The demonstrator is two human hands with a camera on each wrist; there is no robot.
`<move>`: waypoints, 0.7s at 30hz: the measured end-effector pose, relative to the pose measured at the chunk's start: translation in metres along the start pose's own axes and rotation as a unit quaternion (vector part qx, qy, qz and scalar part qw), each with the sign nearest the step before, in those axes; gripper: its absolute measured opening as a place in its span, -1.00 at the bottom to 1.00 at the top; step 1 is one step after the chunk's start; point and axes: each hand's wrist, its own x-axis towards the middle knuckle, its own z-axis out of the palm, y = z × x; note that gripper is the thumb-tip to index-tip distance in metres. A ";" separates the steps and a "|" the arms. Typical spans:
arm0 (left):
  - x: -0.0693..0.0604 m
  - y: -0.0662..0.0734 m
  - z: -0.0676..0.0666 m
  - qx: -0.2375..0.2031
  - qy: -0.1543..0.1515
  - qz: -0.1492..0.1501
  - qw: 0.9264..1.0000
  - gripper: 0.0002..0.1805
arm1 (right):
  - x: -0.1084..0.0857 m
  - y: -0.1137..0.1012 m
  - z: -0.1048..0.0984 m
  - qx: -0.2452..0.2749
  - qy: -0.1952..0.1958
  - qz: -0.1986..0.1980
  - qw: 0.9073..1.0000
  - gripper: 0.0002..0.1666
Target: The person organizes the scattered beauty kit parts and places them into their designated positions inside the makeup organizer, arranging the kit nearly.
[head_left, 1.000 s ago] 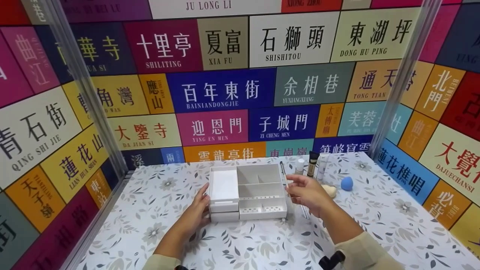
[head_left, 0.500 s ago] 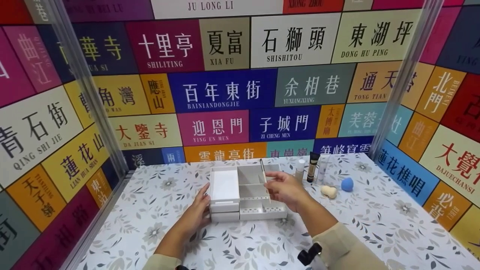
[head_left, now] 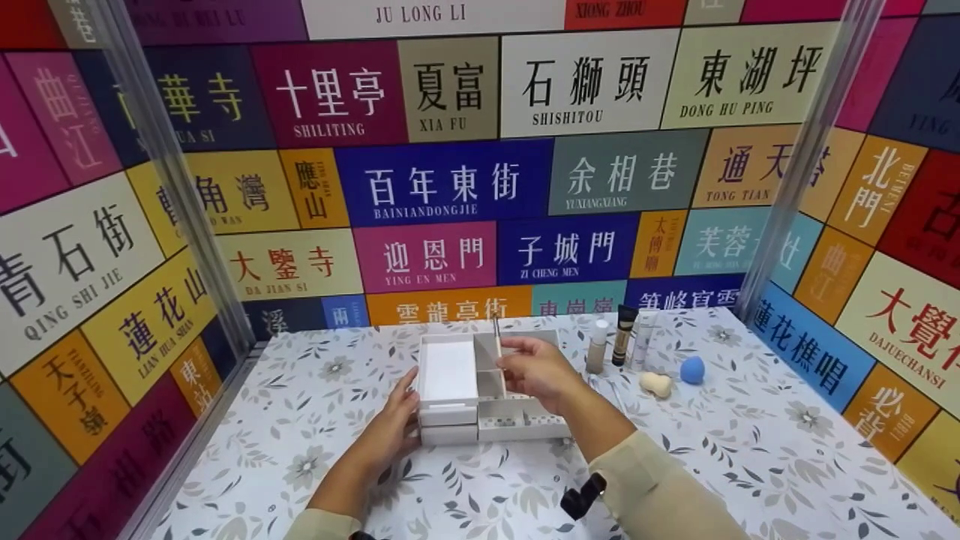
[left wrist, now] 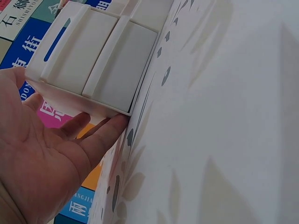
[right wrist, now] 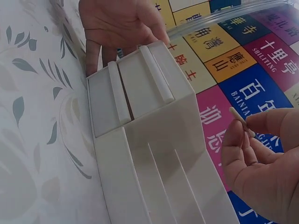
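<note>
Beige sleeves (head_left: 330,525) lie nearest. The left hand (head_left: 396,415) is spread along the side of a white box (head_left: 448,371), fingers fairly straight and touching the wall; it does not grip. Box sits upright on the leaf-patterned table (head_left: 255,465), two drawers (head_left: 448,417) at the front, pushed in. Risk: the bracing comes from one side only, so a sideways knock from the right hand could turn or slide the box.

Over the compartments, the right hand (head_left: 541,373) pinches a thin brush (head_left: 496,330) between thumb and fingertips. Brush stands near upright, dark end up, above the box. Whether its lower end touches a divider cannot be told; the hand covers much of that area. Judged risks: the stick catches a divider edge and twists in the pinch, because the hold is narrow; or, let go too soon, it tips across two compartments or over the rim.

Beyond the right wrist, a cream sponge (head_left: 656,385) and a blue sponge (head_left: 692,369) rest on the cloth; the rounded blue one might roll if brushed. Farther back, a small bottle (head_left: 597,348), black tube (head_left: 622,339) and pale tube (head_left: 643,342) stand upright. Narrow and tall, they could topple if the arm swings wide.
</note>
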 end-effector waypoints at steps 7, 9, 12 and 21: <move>0.000 0.000 0.000 -0.012 0.005 -0.008 1.000 -0.31 | 0.008 -0.004 0.022 0.002 -0.019 0.009 1.000 -0.34; 0.001 0.001 0.000 -0.012 0.007 -0.011 1.000 -0.31 | 0.011 -0.005 0.028 0.004 -0.024 0.011 1.000 -0.32; 0.000 0.002 0.001 -0.012 0.007 -0.012 1.000 -0.31 | 0.016 -0.006 0.039 0.001 -0.032 0.013 0.999 -0.33; 0.000 0.003 0.000 -0.017 0.002 -0.010 1.000 -0.31 | 0.031 -0.006 0.063 -0.027 -0.029 0.010 0.999 -0.38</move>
